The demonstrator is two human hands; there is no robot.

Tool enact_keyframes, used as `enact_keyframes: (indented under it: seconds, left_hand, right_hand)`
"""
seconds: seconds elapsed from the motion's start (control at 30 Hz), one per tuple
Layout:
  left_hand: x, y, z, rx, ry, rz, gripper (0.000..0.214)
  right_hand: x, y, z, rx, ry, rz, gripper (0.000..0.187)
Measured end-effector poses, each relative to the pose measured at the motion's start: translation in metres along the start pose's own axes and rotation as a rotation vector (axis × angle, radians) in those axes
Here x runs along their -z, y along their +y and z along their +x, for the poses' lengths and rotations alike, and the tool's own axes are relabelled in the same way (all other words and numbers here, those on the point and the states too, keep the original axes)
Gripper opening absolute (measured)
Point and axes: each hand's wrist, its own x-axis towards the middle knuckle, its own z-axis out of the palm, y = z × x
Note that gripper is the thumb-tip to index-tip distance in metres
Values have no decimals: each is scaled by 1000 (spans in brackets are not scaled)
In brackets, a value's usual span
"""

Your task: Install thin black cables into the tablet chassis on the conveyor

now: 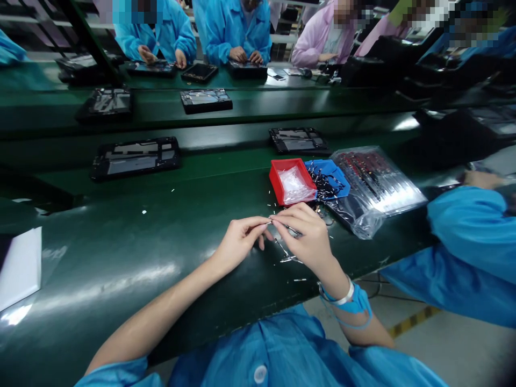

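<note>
My left hand (242,239) and my right hand (304,234) meet above the green bench, fingertips pinched together. Between them is a tiny, thin, light-and-dark part (269,221), too small to name. A slim dark piece (293,231) shows under my right fingers; whether it is held I cannot tell. Small thin silvery and white pieces (289,259) lie on the bench just below my right hand. Beyond the hands stands a red bin (274,183) of clear plastic pieces. Against it is a blue bin (342,180) of small black strips.
A plastic-covered tray (379,183) of slim parts lies right of the bins. Black device housings (137,156) rest farther back, another housing (298,140) behind the bins. White sheets (24,266) lie at left. A co-worker's blue sleeve (467,231) is close at right; other people work opposite.
</note>
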Motion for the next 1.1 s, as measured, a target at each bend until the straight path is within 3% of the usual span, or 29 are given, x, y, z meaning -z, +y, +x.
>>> enact_keyframes:
  seconds: [0.1, 0.23, 0.33, 0.5, 0.67, 0.8, 0.93, 1.1]
  left_hand:
    - [0, -1, 0, -32, 19, 44, 26]
    - [1, -7, 1, 6, -6, -53, 29]
    - [0, -11, 1, 44, -28, -133, 34]
    - [0, -11, 3, 85, 26, -162, 37]
    - [-2, -11, 5, 106, 59, -149, 31]
    - [-6, -11, 3, 84, 71, -108, 22]
    - [-5, -15, 3, 84, 74, -62, 19]
    - [4, -22, 9, 153, 17, -57, 28]
  right_hand:
    - [1, 3, 2, -73, -26, 77, 12]
    - [0, 8, 3, -161, -73, 162, 11]
    - [-4, 16, 0, -199, -44, 98, 12]
    - [-8, 21, -6, -110, 190, -251, 16]
    - [-13, -2, -10, 80, 139, -165, 13]
    - [-21, -10, -11, 81, 61, -177, 12]
    - [-22, 3, -8, 76, 20, -203, 13]
    - [-8, 31, 1, -15, 191, -492, 21]
